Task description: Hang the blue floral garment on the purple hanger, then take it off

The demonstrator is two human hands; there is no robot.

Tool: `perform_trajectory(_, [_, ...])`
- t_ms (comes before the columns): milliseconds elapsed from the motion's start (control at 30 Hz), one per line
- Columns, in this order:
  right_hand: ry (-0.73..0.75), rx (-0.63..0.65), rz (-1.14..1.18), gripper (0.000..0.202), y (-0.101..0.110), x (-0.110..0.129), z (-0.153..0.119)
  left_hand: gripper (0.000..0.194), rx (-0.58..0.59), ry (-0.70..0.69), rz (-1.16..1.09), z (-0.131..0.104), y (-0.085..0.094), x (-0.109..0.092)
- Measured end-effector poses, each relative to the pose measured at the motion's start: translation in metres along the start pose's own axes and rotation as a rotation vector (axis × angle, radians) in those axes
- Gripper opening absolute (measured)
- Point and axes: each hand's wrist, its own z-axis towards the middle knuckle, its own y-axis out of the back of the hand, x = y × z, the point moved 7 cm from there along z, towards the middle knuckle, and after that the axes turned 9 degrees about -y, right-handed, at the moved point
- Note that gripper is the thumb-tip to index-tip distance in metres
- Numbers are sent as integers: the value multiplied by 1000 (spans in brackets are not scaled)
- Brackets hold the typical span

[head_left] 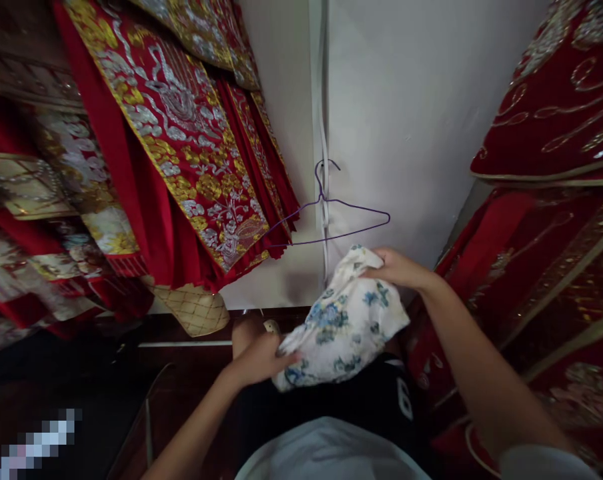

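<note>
A white cloth with blue flowers (339,320) is bunched in front of me, above my lap. My left hand (261,357) grips its lower left edge, thumb on top and the other fingers hidden. At the upper right edge, my right hand (396,268) pinches the fabric between thumb and fingers. The cloth's full shape is folded in on itself, so I cannot tell what garment or piece it is. Just beyond it, a thin purple wire hanger (354,233) hangs bare against the wall, apart from both hands.
Red pleated garments with gold and silver embroidery (181,127) hang close on the left. More dark red embroidered garments (556,127) hang on the right. A white cable (324,87) runs down the pale wall (401,100). A gold quilted piece (196,310) hangs low at left.
</note>
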Motion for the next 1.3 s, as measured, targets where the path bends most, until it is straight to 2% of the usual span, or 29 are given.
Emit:
perform_trajectory(67, [159,-108,-66,18,6,10,27,23,-142,-44,53,7,36,3])
perform_trajectory(167, [269,-327,-97,42,13,5,64,11,-241,-84,31,26,79,7])
perform_trajectory(233, [258,-431,-80,47,16,-8,83,9,-285,-73,-18,42,97,14])
perform_trajectory(300, [226,-431,-69,35,14,-20,93,10,-315,-60,-79,56,107,22])
perform_trajectory(400, [238,-375,-88,10,14,-28,88,13,-419,-76,-140,72,117,29])
perform_trajectory(500, [266,-384,-135,8,23,-25,69,21,-490,-121,-61,82,122,23])
perform_trajectory(600, [277,-411,-199,12,36,-19,53,29,-436,-113,113,90,119,8])
perform_trajectory(700, [265,-435,-274,15,45,-16,46,39,-408,10,258,96,118,0])
perform_trajectory(800, [247,-450,-341,14,47,-17,46,41,-320,90,325,104,114,0])
perform_trajectory(900, [200,-442,-306,14,46,-23,48,37,-247,93,327,111,110,5])
perform_trajectory(1000, [108,-468,-260,18,50,-30,52,37,-286,54,345,112,116,4])
perform_trajectory(1133, [-9,-526,-299,26,55,-35,53,34,-407,-84,404,116,131,-23])
perform_trajectory(1300, [-9,-366,-189,19,33,-37,50,28,-467,-301,378,138,135,-59])
